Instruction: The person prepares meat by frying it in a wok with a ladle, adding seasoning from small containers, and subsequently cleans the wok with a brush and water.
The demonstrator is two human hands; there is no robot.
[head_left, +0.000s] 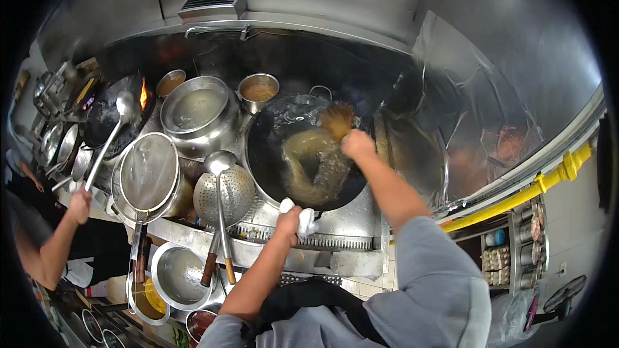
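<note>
In front of me a large black wok (266, 154) sits on the range, with murky water (309, 169) swirling and splashing inside it. My right hand (359, 146) grips a bristled wok brush (337, 120) at the wok's right side; the handle is hidden in my fist. My left hand (288, 226) is closed around a white cloth (306, 221) at the near rim, where the wok's handle is mostly covered. Left of the wok, a perforated skimmer (237, 198) lies beneath a steel ladle (220, 162).
A co-worker's hand (79, 207) holds a ladle (123, 106) over another wok (102, 118), beside a flame (143, 94). Between the woks stand a large steel pot (205, 142), a fine-mesh strainer (149, 171) and a small pot (258, 101). A yellow gas pipe (508, 198) runs along the right.
</note>
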